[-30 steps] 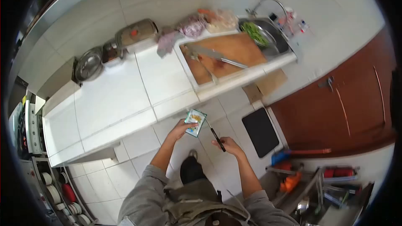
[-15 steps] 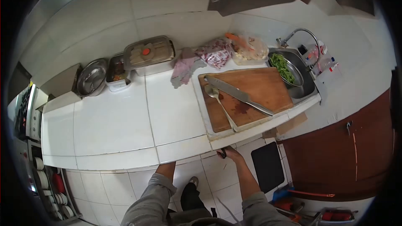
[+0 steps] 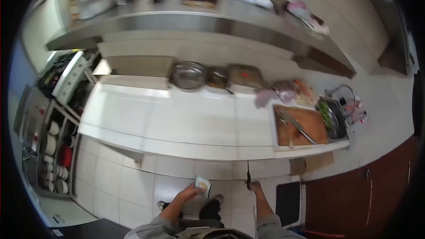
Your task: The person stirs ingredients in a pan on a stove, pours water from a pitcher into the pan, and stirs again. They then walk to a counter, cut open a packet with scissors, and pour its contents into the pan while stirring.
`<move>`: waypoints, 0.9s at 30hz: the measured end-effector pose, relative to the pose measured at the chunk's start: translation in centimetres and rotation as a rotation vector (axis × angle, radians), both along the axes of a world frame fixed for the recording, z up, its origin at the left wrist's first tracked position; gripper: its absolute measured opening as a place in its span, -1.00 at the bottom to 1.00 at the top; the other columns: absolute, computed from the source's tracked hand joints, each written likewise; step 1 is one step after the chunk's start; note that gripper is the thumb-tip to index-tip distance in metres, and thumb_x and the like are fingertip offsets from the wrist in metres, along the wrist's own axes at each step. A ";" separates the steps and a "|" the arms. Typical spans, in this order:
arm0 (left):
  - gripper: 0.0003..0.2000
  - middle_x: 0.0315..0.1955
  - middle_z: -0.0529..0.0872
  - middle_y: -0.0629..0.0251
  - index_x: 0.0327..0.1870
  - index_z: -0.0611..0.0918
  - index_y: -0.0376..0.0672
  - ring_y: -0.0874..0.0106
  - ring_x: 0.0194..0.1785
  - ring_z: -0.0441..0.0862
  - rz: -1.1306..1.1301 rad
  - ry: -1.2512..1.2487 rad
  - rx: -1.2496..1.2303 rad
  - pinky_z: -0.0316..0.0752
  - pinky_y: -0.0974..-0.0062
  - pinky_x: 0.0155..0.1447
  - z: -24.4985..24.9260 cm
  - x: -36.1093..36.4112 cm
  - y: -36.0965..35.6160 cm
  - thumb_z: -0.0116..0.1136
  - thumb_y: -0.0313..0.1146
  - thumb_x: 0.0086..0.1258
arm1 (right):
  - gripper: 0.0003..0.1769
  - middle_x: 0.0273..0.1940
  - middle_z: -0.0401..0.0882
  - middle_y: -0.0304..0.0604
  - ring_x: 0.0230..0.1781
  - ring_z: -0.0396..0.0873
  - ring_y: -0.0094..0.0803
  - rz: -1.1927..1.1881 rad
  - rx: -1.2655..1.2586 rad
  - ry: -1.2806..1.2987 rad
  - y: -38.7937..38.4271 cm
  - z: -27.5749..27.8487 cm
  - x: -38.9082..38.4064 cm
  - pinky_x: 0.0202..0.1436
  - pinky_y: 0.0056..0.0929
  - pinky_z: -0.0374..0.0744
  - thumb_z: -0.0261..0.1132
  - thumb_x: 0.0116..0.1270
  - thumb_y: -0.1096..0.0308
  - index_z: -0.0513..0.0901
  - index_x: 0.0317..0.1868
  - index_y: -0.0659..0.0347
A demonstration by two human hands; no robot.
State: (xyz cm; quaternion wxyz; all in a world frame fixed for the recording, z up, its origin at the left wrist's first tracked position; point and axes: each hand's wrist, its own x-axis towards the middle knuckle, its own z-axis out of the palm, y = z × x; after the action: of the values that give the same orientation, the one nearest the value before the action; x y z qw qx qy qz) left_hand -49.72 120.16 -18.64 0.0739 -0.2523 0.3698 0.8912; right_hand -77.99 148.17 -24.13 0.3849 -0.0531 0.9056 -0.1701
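Observation:
My left hand holds a small pale packet with a yellowish print, low in front of the counter. To its right, my right hand is closed on a thin dark tool, perhaps scissors or a knife, pointing up toward the counter edge. Both hands are over the tiled floor, apart from each other. On the counter at the right, a large knife and a spoon lie on the wooden cutting board.
Bowls and containers stand along the back of the white counter. Green vegetables lie by the sink. Above hangs a metal shelf. A dish rack stands at the left, a brown door at the right.
The view has swung left and up, showing the shelf and stove. My left hand, earlier hidden under the counter edge, now shows with the packet. The dark tool in my right hand shows more fully.

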 end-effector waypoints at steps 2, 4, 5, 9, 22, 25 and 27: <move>-0.53 -0.13 0.60 0.30 0.07 0.43 -0.17 0.38 -0.07 0.58 0.175 0.018 0.108 0.47 0.39 0.06 4.3 10.4 -3.5 0.29 -0.49 0.09 | -0.31 -0.63 0.57 -0.08 -0.51 0.59 -0.26 0.143 0.047 0.027 -3.2 2.4 8.3 -0.32 -0.31 0.51 0.24 -0.05 -0.35 0.62 -0.68 0.25; -0.54 -0.14 0.62 0.19 0.08 0.41 -0.22 0.31 -0.08 0.60 0.399 -0.055 0.101 0.53 0.31 0.02 8.0 19.7 -8.1 0.27 -0.47 0.13 | -0.35 -0.66 0.55 -0.15 -0.54 0.58 -0.33 0.299 -0.054 0.091 -7.4 3.1 16.8 -0.37 -0.36 0.50 0.27 -0.02 -0.29 0.61 -0.66 0.25; -0.51 -0.12 0.61 0.16 0.09 0.39 -0.23 0.29 -0.03 0.59 0.460 0.055 0.066 0.52 0.28 0.05 10.6 23.7 -10.7 0.29 -0.41 0.14 | -0.37 -0.67 0.55 -0.14 -0.53 0.59 -0.31 0.356 -0.167 0.093 -10.4 4.4 21.5 -0.38 -0.36 0.49 0.29 -0.01 -0.26 0.61 -0.63 0.27; -0.38 -0.07 0.60 0.10 0.09 0.39 -0.29 0.26 0.01 0.59 0.781 0.239 -0.267 0.52 0.33 0.09 20.0 37.0 -19.8 0.43 -0.42 -0.03 | -0.56 -0.64 0.50 -0.16 -0.65 0.38 -0.42 0.454 -0.617 0.202 -26.4 14.3 37.6 -0.50 -0.39 0.39 0.45 -0.01 0.02 0.57 -0.51 0.28; -0.60 -0.28 0.69 0.26 -0.13 0.57 -0.33 0.50 -0.25 0.64 1.207 0.145 -0.826 0.55 0.53 -0.11 27.5 49.5 -33.1 0.37 -0.66 -0.08 | -0.65 -0.40 0.62 0.02 -0.32 0.59 -0.04 0.480 -0.498 0.762 -55.4 25.5 36.0 -0.22 -0.19 0.51 0.42 -0.02 0.24 0.55 -0.31 0.28; -0.67 -0.36 0.71 0.25 -0.21 0.61 -0.36 0.50 -0.33 0.66 1.242 0.196 -0.877 0.57 0.56 -0.17 29.0 49.8 -35.9 0.36 -0.67 -0.08 | -0.66 -0.31 0.60 0.07 -0.26 0.58 -0.02 0.414 -0.475 0.919 -56.8 26.4 34.8 -0.18 -0.18 0.50 0.39 0.02 0.28 0.54 -0.26 0.32; -0.72 -0.37 0.71 0.26 -0.26 0.63 -0.37 0.51 -0.31 0.66 1.166 0.054 -0.981 0.56 0.57 -0.14 30.4 49.6 -36.6 0.37 -0.65 -0.06 | -0.66 -0.30 0.61 0.06 -0.26 0.58 -0.02 0.362 -0.404 0.868 -56.4 28.0 34.4 -0.17 -0.18 0.51 0.40 0.01 0.32 0.54 -0.25 0.33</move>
State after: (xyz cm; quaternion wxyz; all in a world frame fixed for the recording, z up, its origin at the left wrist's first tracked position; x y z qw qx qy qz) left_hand -0.13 83.59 11.80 -0.5382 -0.3888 0.5322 0.5253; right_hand -43.62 91.80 3.84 -0.0213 -0.3482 0.9074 -0.2345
